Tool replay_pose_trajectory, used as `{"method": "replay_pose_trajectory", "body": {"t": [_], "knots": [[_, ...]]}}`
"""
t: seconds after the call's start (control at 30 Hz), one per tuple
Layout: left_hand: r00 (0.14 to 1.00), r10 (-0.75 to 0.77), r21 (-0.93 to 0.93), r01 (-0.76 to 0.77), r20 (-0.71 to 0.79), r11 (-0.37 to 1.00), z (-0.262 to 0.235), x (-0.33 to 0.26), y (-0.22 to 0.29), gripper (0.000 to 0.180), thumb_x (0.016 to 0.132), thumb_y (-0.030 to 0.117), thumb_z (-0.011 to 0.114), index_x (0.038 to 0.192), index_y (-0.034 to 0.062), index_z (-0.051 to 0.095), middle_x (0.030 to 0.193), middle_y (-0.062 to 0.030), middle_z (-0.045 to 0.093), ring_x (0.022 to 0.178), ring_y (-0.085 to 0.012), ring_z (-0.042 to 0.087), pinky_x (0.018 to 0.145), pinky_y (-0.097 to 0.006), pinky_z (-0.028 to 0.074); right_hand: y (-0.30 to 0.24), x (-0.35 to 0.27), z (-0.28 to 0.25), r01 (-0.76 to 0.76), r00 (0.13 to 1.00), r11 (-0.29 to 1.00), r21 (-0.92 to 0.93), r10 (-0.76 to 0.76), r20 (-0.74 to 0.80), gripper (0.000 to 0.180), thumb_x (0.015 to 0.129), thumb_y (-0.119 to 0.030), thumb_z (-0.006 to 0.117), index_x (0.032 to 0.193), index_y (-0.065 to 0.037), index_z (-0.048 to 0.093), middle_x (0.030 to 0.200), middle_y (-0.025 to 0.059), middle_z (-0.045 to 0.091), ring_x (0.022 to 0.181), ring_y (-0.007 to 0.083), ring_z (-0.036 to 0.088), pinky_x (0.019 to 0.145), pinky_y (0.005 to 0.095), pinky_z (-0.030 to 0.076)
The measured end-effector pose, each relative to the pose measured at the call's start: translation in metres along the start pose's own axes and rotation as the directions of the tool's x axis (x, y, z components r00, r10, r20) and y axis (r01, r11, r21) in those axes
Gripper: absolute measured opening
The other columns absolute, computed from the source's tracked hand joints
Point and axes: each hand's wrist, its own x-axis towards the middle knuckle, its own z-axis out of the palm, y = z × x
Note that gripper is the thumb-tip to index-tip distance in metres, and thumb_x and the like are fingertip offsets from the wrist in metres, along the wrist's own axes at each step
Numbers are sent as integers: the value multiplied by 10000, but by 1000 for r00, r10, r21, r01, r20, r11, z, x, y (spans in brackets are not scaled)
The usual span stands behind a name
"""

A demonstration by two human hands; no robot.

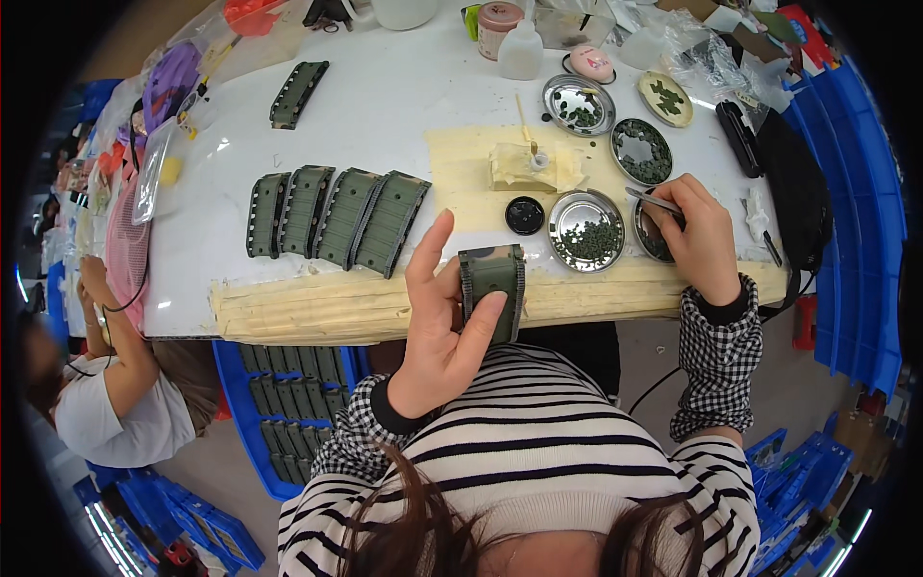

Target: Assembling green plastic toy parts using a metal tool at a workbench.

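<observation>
Upright over the table's front edge, my left hand [437,322] grips a dark green curved plastic part [492,279] with toothed side edges and camouflage patches at its top. My right hand [700,236] pinches metal tweezers [652,199] above a round metal dish [638,223], partly hidden by the hand. The tweezer tip points left; I cannot make out anything in it. Between the hands stands another metal dish [555,252] of tiny green pieces [589,238]. Beside it sits a small black round pot [524,215].
Several similar green parts [344,219] lie in a row at left, one more [299,94] behind. A taped block [519,167] holds a small bottle. More dishes [643,151] stand at back right. A blue crate [252,423] of parts is below; a person [130,404] sits left.
</observation>
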Motion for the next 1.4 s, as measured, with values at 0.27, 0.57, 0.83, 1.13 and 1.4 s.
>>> {"method": "replay_pose_trajectory", "body": {"t": [0.27, 0.57, 0.83, 1.13, 1.4], "knots": [[994, -113, -58, 113, 4, 992, -2, 0, 6, 216, 1001, 6, 463, 1203, -7, 537, 1100, -90, 542, 921, -141, 634, 836, -261, 505, 7, -3, -18, -125, 988, 980, 152, 109, 110, 96, 830, -24, 675, 895, 41, 647, 779, 119, 663, 687, 194, 630, 631, 300, 467], [978, -206, -141, 202, -16, 969, 0, 2, 5, 140, 1005, 16, 449, 1071, -8, 570, 1047, -77, 522, 892, -138, 653, 808, -259, 520, 0, 1, -14, -70, 984, 997, 41, 63, 170, 134, 804, -58, 706, 889, 31, 654, 797, 135, 676, 701, 228, 641, 642, 317, 481], [974, -227, -116, 225, 1, 967, 1, 2, 1, 119, 993, 24, 492, 1105, -9, 514, 1252, -152, 541, 929, -155, 657, 842, -301, 547, -5, 1, -11, -11, 984, 998, -59, 22, 177, 130, 810, -49, 675, 898, 26, 615, 825, 162, 648, 721, 327, 628, 652, 365, 485], [974, -215, -66, 220, 76, 973, 4, 7, 0, 109, 983, 45, 539, 1077, -7, 519, 1013, -87, 609, 912, -135, 647, 847, -298, 523, -6, -3, -9, 12, 994, 993, -122, 2, 113, 159, 759, 12, 652, 916, 4, 624, 861, 132, 636, 754, 324, 644, 661, 391, 497], [965, -260, -196, 260, 23, 946, 9, 6, 1, 115, 962, 70, 584, 1057, 10, 559, 960, -59, 555, 849, -107, 612, 764, -244, 486, -6, -10, -8, 194, 980, 932, -307, -174, 91, 211, 712, -15, 704, 906, -76, 650, 849, 40, 639, 667, 295, 630, 605, 378, 496]]}}
